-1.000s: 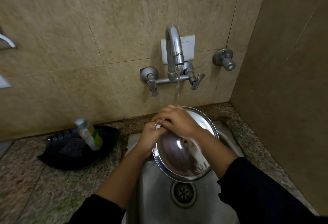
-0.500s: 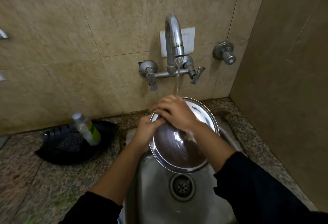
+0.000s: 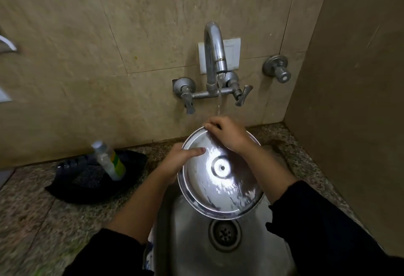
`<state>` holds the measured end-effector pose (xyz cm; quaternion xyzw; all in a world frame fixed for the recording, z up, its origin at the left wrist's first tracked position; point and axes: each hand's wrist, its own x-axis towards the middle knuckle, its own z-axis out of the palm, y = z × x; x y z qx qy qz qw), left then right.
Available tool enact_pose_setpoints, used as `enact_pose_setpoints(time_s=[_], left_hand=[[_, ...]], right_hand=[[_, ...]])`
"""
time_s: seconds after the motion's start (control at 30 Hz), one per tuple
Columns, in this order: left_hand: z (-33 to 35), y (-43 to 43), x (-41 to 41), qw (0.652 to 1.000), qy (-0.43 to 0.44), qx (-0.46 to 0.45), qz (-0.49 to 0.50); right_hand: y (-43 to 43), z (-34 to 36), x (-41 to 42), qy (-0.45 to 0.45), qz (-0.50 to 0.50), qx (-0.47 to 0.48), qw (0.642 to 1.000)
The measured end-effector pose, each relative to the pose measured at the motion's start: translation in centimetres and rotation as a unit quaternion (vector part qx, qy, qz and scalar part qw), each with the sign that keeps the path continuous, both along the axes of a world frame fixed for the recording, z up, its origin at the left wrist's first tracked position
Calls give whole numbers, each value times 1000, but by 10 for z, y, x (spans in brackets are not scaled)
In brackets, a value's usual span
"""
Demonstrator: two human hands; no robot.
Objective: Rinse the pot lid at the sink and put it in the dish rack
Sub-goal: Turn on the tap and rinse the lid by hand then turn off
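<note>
A: Well, down at the near edge the 2 dark sleeves (image 3: 328, 232) are seen coming in over the steel sink (image 3: 188, 243), with the drain (image 3: 225, 232) lying bare just below the work.

B: And the pot lid (image 3: 220, 175) is held right above that drain, tilted, its inner face turned up to the camera. Water is seen sheeting across the lower right of it.

A: The left hand (image 3: 177, 164) is clamped on the left rim, thumb laid flat across the inner face. The right hand (image 3: 227, 135) is curled over the far rim, fingers closed on the edge.

B: So both hands are shut on the lid, neither is spread wide. Beyond them, the stream is being fed from the tap (image 3: 215, 57) on the tiled wall, and it is caught at the top of the lid by the right hand.

A: The rinsing step is judged to be in hand, then. Nothing has been racked yet.

B: Agreed. No dish rack can be picked out with certainty. A dark tray (image 3: 91, 179) with a bottle (image 3: 109, 159) leaning in it is seen on the counter to the left, but what it is cannot be told.

A: For the next move, a turn of the lid under the stream is probably called for, so the outer face is washed too. Then the water must be shed, and a firm rim grip kept, since wet steel is likely to slip.
</note>
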<state>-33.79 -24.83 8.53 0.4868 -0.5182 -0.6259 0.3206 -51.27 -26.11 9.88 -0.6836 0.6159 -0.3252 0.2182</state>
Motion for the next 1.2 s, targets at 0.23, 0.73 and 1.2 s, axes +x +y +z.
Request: enact_pose_setpoints(time_s=[0.23, 0.73, 1.2], left_hand=[[-3, 7, -10, 996, -38, -69, -41], [-6, 16, -11, 998, 30, -44, 43], [-2, 12, -2, 998, -35, 47, -17]], right_hand=[[16, -5, 15, 148, 146, -82, 975], [13, -14, 13, 150, 28, -115, 982], [15, -13, -7, 20, -9, 2, 1000]])
